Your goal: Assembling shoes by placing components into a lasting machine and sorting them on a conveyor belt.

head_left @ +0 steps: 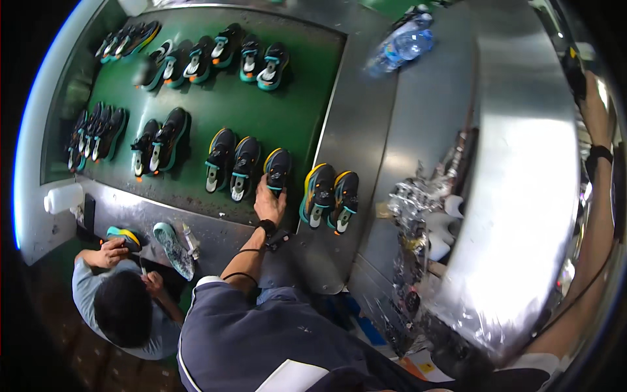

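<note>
My left hand [270, 204] is closed on the near end of a black sneaker [279, 163] with a teal sole, at the front right part of the green surface. Just left of it lies a pair of matching sneakers [244, 160]. Another pair [319, 186] rests on the metal strip to its right. At the far right rim, my right hand [595, 108] reaches up beside a dark thing [573, 72]; its fingers are mostly hidden and too distorted to read.
More sneakers stand in rows on the green belt [287, 117]. Plastic bottles [405, 49] lie at the back. Crumpled clear wrap [418, 196] hangs beside a shiny metal panel [516, 215]. At lower left, a co-worker [127, 307] handles a shoe [124, 238] near a loose teal sole [173, 248].
</note>
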`<action>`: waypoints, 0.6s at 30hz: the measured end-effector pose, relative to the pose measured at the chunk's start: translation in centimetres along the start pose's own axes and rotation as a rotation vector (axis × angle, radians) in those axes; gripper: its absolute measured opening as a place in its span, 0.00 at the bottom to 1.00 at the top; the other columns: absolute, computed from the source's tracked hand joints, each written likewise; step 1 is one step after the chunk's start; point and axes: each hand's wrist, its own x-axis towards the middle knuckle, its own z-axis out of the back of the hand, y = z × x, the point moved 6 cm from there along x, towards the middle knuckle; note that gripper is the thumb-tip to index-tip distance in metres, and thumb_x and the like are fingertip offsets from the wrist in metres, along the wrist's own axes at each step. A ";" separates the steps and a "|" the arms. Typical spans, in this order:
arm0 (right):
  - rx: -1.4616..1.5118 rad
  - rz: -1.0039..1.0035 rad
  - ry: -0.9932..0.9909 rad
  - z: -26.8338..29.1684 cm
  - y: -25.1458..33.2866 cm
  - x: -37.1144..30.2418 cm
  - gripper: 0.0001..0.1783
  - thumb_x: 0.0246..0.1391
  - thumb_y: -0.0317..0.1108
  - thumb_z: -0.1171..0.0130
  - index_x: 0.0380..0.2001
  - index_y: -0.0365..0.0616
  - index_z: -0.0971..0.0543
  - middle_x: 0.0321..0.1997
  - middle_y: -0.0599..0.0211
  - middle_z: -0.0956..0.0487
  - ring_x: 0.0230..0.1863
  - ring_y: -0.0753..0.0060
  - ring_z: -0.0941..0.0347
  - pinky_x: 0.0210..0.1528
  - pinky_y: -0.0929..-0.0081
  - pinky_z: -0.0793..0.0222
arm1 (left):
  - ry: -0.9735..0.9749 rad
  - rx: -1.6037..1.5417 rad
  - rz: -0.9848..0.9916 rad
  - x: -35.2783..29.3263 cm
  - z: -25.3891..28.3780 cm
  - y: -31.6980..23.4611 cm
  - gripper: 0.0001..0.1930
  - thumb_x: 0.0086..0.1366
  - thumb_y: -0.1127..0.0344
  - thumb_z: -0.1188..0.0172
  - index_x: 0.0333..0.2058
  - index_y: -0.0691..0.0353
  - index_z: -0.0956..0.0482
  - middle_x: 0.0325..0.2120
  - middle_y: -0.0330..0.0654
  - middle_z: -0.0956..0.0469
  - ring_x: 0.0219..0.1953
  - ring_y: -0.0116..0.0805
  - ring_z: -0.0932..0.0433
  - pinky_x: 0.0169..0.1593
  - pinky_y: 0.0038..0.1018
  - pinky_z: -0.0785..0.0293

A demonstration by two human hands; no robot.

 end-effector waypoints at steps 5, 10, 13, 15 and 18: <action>0.159 -0.279 0.213 11.9 6.8 -6.0 0.32 0.48 0.35 0.38 0.57 0.45 0.34 0.53 0.51 0.25 0.53 0.47 0.28 0.51 0.58 0.30 | 0.054 -0.055 -0.015 0.2 -0.4 1.6 0.34 0.55 0.63 0.35 0.59 0.62 0.38 0.53 0.54 0.29 0.55 0.54 0.30 0.57 0.41 0.33; 0.178 -0.435 -0.043 25.4 6.5 -19.5 0.28 0.47 0.44 0.35 0.49 0.39 0.26 0.39 0.48 0.20 0.41 0.50 0.23 0.45 0.63 0.30 | 0.095 -0.086 -0.249 -1.6 3.8 -5.6 0.41 0.54 0.64 0.32 0.62 0.72 0.44 0.56 0.62 0.35 0.57 0.59 0.35 0.62 0.43 0.42; 0.513 -0.706 -0.111 35.2 8.0 -29.4 0.26 0.47 0.41 0.33 0.47 0.36 0.24 0.40 0.54 0.19 0.38 0.68 0.22 0.45 0.73 0.29 | 0.344 -0.354 -0.603 -9.1 7.1 -14.0 0.25 0.58 0.71 0.37 0.54 0.70 0.32 0.50 0.56 0.27 0.52 0.47 0.28 0.57 0.37 0.35; 0.528 -0.898 -0.240 40.2 10.5 -36.7 0.28 0.42 0.43 0.28 0.43 0.36 0.21 0.34 0.61 0.17 0.34 0.74 0.22 0.41 0.73 0.27 | 0.966 -0.664 -0.292 -16.5 7.4 -18.9 0.16 0.63 0.68 0.40 0.47 0.70 0.26 0.42 0.45 0.22 0.48 0.35 0.25 0.54 0.32 0.30; 0.644 -1.075 -0.218 46.1 15.8 -46.2 0.27 0.40 0.41 0.29 0.41 0.33 0.21 0.36 0.61 0.18 0.37 0.75 0.23 0.43 0.75 0.28 | 1.439 -0.671 -0.622 -27.9 8.9 -26.6 0.23 0.65 0.66 0.40 0.55 0.69 0.31 0.52 0.50 0.25 0.56 0.39 0.27 0.60 0.32 0.34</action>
